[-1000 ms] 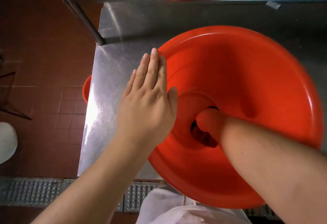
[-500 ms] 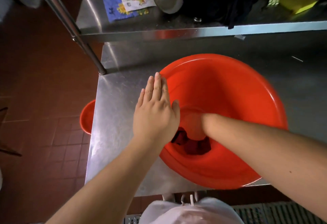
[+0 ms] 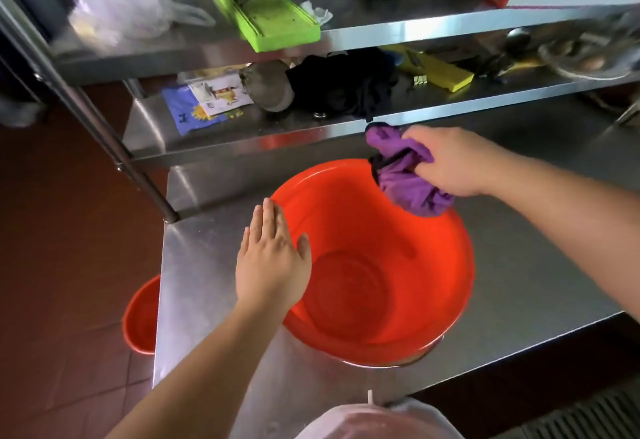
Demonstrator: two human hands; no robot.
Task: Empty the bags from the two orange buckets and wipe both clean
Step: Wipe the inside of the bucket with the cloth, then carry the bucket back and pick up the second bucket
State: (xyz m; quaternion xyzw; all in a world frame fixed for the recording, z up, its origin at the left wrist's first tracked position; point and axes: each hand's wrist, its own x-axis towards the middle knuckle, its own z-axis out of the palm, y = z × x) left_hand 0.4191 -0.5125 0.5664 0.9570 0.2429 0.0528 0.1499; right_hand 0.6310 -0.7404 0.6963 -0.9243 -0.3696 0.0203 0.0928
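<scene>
So my left hand [image 3: 273,265] lies flat, fingers straight, on the rim of the orange bucket [image 3: 377,265] on the steel table [image 3: 512,282], while my right hand [image 3: 446,161] scrunches a purple rag [image 3: 408,178] above its far edge.

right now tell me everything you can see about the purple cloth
The purple cloth is soft, crumpled fabric bunched into a wad, with a dark strip or seam across it. The right hand grips it, fingers curled round the bundle. It hangs above the far rim of the orange bucket, not visibly touching it, in front of the lower steel shelf.
</scene>
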